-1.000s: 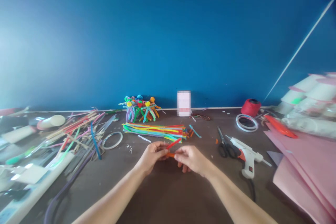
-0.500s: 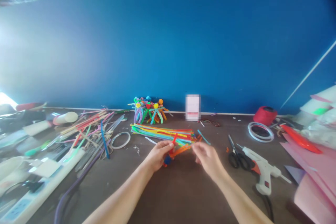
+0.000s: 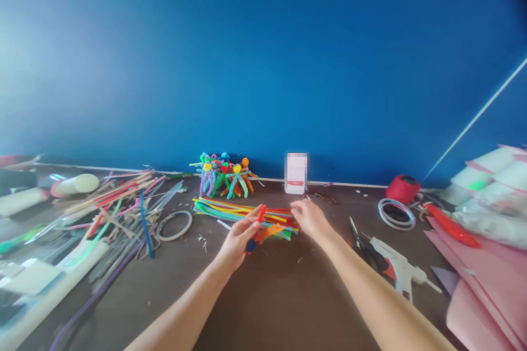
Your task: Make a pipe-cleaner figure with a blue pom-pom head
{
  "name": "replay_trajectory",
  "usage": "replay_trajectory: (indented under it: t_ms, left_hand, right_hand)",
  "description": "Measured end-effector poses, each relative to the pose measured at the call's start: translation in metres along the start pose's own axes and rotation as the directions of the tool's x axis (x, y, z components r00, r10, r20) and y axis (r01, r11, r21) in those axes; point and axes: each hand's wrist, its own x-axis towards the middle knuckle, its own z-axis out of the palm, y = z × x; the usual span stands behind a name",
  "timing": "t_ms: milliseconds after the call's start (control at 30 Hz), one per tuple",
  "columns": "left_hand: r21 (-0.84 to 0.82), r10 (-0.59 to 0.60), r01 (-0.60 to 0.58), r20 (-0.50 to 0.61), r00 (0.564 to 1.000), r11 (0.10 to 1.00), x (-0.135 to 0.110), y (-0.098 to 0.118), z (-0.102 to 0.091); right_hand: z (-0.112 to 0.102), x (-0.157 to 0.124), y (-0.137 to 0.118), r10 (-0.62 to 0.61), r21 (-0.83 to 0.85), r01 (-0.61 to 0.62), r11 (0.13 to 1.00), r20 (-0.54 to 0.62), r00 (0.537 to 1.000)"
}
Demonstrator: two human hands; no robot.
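My right hand [image 3: 310, 220] has come away, to between two and three o'clock of my left hand [image 3: 239, 236], near the bundle of stems [image 3: 230, 207] — I cannot tell whether it holds anything. The orange-and-red piece [image 3: 270, 231] now depends on my left pinch alone, jutting toward three o'clock.

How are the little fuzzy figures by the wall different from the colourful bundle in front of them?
The little figures are upright, while the bundle lies flat. The little figures are bent into bodies with arms and legs; the bundle is long, mostly straight strips. The little figures are close to the blue wall; the bundle is nearer the hands. Both are many-coloured and on the dark table.
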Motion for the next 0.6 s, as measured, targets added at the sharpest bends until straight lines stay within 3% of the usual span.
replay_trajectory:
  t_ms: [167, 367, 433, 500, 567, 600]
  left_hand:
    - [0.076, -0.053, 0.047, 0.070, 0.996, 0.996, 0.000, 0.002, 0.005]
    - [0.101, -0.096, 0.093, 0.021, 0.995, 0.991, 0.002, 0.003, 0.005]
    - [0.099, -0.109, 0.106, 0.018, 0.994, 0.989, 0.003, 0.002, 0.004]
    - [0.101, -0.126, 0.123, 0.021, 0.992, 0.987, 0.004, 0.001, 0.002]
    - [0.102, -0.138, 0.135, 0.022, 0.990, 0.986, 0.005, 0.001, 0.002]
    - [0.104, -0.140, 0.136, 0.022, 0.990, 0.985, 0.005, 0.001, 0.002]
  right_hand:
    - [-0.001, -0.002, -0.010, -0.067, -0.169, 0.075, 0.983, 0.050, 0.996]
    - [-0.024, -0.013, -0.004, -0.083, -0.247, 0.070, 0.967, -0.044, 0.996]
    - [-0.035, -0.019, 0.008, -0.014, -0.119, -0.002, 0.993, -0.134, 0.991]
    - [-0.049, -0.023, 0.021, 0.144, 0.190, -0.114, 0.975, -0.151, 0.978]
    - [-0.070, -0.025, 0.032, 0.305, 0.563, -0.168, 0.809, -0.157, 0.939]
    - [-0.083, -0.025, 0.037, 0.356, 0.706, -0.128, 0.697, -0.186, 0.916]
